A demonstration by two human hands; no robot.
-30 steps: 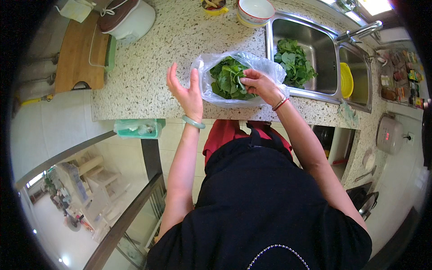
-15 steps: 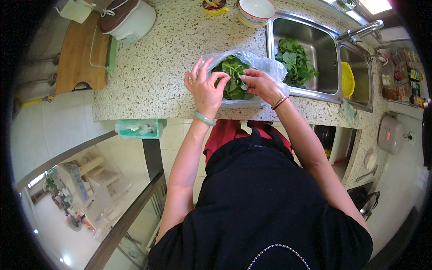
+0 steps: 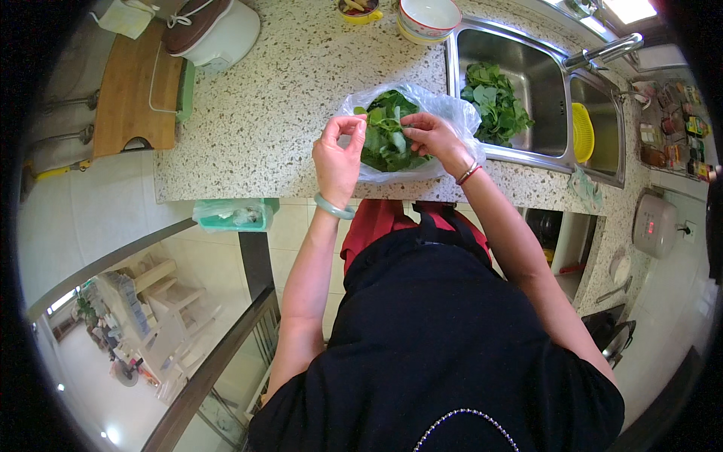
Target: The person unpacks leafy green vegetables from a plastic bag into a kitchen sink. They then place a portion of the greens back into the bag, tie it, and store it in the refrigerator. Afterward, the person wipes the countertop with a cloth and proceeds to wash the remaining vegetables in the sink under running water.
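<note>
Dark leafy greens (image 3: 388, 148) lie in a clear plastic bag (image 3: 461, 113) near the counter's front edge. Over the bag's left side, my left hand (image 3: 338, 160) is closed in a pinch, a bit of green leaf showing at its fingertips. My right hand (image 3: 439, 141) pinches a sprig of the greens above the bag's right part. Leaves partly hide what lies between its thumb and fingers. More loose leafy greens (image 3: 495, 104) are heaped in the left basin of the steel sink (image 3: 544, 105), just right of the bag.
A patterned bowl (image 3: 429, 16) and a yellow cup (image 3: 360, 10) stand at the back. To the left are a white cooker (image 3: 226, 38) and a wooden board (image 3: 124, 105). A yellow colander (image 3: 581, 133) sits in the small basin. Below the counter's edge hangs a green bin (image 3: 235, 215).
My left hand has drawn slightly left and its spread fingers have closed into a pinch. The right hand stays nearly in place. The leaves between the hands have shifted.
</note>
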